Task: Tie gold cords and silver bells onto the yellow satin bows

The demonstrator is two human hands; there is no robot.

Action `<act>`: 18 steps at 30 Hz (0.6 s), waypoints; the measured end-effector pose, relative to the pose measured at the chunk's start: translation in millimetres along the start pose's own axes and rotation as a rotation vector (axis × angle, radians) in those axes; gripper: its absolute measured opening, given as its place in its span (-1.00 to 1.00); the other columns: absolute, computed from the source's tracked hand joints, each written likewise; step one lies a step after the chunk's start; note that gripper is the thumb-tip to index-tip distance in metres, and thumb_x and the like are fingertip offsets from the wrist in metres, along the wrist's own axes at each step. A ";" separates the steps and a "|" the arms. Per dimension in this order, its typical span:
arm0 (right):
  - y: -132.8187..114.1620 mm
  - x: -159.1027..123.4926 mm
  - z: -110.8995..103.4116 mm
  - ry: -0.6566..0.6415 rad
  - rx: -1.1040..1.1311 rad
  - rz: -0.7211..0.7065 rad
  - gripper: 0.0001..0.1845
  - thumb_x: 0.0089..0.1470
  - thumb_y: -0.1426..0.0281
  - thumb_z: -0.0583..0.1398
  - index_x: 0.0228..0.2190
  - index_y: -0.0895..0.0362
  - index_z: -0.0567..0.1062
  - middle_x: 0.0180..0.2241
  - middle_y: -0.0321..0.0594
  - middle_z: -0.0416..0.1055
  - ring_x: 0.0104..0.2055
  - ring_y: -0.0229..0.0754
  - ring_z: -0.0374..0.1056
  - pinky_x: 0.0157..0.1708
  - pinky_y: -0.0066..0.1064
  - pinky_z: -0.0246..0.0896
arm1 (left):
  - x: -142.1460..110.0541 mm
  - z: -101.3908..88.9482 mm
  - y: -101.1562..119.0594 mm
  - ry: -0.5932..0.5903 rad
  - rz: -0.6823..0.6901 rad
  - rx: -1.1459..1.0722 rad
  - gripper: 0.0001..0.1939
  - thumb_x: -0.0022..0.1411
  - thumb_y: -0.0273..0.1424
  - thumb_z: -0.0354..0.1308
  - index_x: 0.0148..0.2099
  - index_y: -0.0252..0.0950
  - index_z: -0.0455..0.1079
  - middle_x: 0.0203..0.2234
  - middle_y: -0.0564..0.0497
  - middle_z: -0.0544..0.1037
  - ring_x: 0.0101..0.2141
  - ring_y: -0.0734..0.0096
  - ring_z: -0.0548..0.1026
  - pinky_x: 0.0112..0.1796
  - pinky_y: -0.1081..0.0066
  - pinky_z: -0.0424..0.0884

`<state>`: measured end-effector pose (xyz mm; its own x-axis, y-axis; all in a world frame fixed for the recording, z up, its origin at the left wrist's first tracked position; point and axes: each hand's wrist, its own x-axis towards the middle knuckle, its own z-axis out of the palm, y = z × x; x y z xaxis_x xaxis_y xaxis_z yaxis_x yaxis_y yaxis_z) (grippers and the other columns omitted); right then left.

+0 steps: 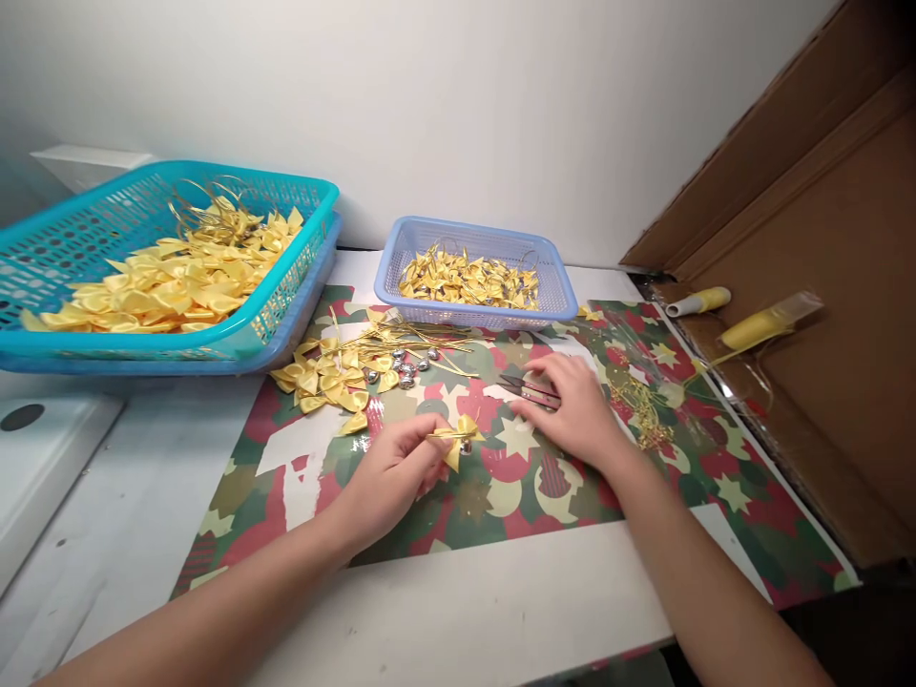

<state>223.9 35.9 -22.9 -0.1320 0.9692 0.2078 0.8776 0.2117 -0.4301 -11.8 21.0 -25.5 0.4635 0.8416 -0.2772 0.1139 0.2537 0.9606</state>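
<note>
My left hand (pixel 397 468) pinches a small yellow ribbon bow (pixel 458 437) with a gold cord, holding it just above the patterned mat (pixel 501 496). My right hand (pixel 572 401) rests on the mat with its fingers closing over a pair of small thread snips (pixel 526 389). A heap of yellow bows, gold cords and small silver bells (pixel 358 367) lies on the mat to the left of both hands.
A teal basket (pixel 72 239) of yellow bows stands at the back left on a blue one. A light blue basket (pixel 558 286) of finished bows sits at the back centre. Gold cords (pixel 640 405) lie right of my hand. Cardboard (pixel 822 239) walls the right side.
</note>
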 end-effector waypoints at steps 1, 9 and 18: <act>10.6 2.4 -1.5 0.032 -0.092 0.048 -0.66 -0.02 0.17 0.26 -0.22 0.07 0.42 -0.17 -0.13 0.42 -0.11 0.04 0.25 -0.14 -0.16 0.13 | 0.3 -0.9 -0.4 -0.004 -0.020 -0.017 -0.71 0.22 -0.24 0.00 -0.50 -0.25 0.15 -0.70 0.18 0.18 -0.65 0.58 0.13 -0.64 0.54 -0.02; 27.0 6.5 1.7 0.031 -0.091 0.122 -0.85 0.12 0.25 0.12 -0.37 0.08 0.33 -0.25 -0.11 0.37 -0.15 0.03 0.24 -0.17 -0.15 0.14 | 1.6 -2.3 -0.9 0.001 -0.054 -0.066 -0.70 0.21 -0.23 0.01 -0.50 -0.25 0.14 -0.73 0.17 0.19 -0.64 0.56 0.18 -0.66 0.56 -0.04; -35.2 -27.4 -17.2 -0.314 0.626 0.041 -0.80 0.27 0.19 -0.03 -0.25 0.05 0.23 -0.49 -0.36 0.20 -0.52 -0.31 0.13 -0.53 -0.47 0.05 | 4.4 -0.4 -0.3 0.023 -0.059 -0.069 -0.68 0.21 -0.20 -0.01 -0.51 -0.27 0.16 -0.73 0.16 0.24 -0.67 0.59 0.17 -0.62 0.56 0.06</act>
<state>204.5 -0.2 1.7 -0.3140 0.9485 -0.0421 0.4665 0.1155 -0.8770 -10.1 24.8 -27.0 0.4376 0.8347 -0.3343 0.0792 0.3345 0.9391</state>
